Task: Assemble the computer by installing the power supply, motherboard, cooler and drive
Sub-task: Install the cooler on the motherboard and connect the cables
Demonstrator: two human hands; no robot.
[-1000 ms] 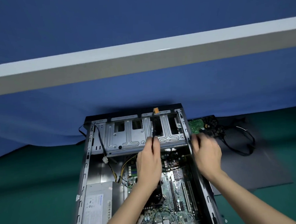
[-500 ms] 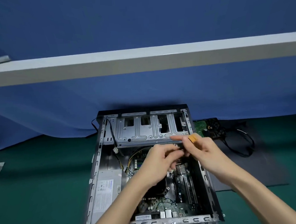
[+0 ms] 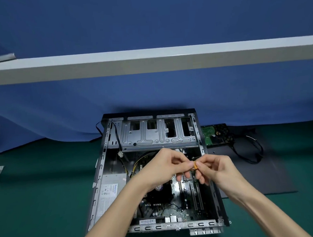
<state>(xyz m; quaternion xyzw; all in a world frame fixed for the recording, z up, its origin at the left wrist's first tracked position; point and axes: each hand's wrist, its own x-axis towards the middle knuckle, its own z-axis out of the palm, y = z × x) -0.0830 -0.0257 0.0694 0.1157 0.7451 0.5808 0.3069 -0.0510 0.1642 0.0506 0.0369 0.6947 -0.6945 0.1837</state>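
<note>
- Two hands meet over the open computer case (image 3: 100,175). The left hand (image 3: 165,167) and the right hand (image 3: 216,169) both pinch one small orange connector (image 3: 196,165) between thumb and forefinger. The left grip closes on it from 9 o'clock, the right grip from 3 o'clock.
- Held in the air, the connector sits above the motherboard (image 3: 176,208), which lies flat on the case floor at 6 o'clock of it. The other fingers of both hands curl loosely underneath.
- Under the left wrist, at 7 o'clock of the connector, a dark cooler fan (image 3: 158,188) shows only in part.
- The power supply (image 3: 109,193), grey with a white label, fills the case corner at 8 o'clock. Yellow and black wires (image 3: 136,163) run beside it toward the board.
- At 12 o'clock the metal drive cage (image 3: 158,136) spans the far end of the case.
- Outside the case at 2 o'clock, a hard drive (image 3: 210,135) lies with its green circuit board showing, at the far edge of a dark mat (image 3: 264,176). A black cable (image 3: 251,149) is looped just beside it.
- The case rests on a green table (image 3: 38,197). Blue cloth (image 3: 150,93) hangs behind at 12 o'clock, crossed by a white beam (image 3: 149,60).
</note>
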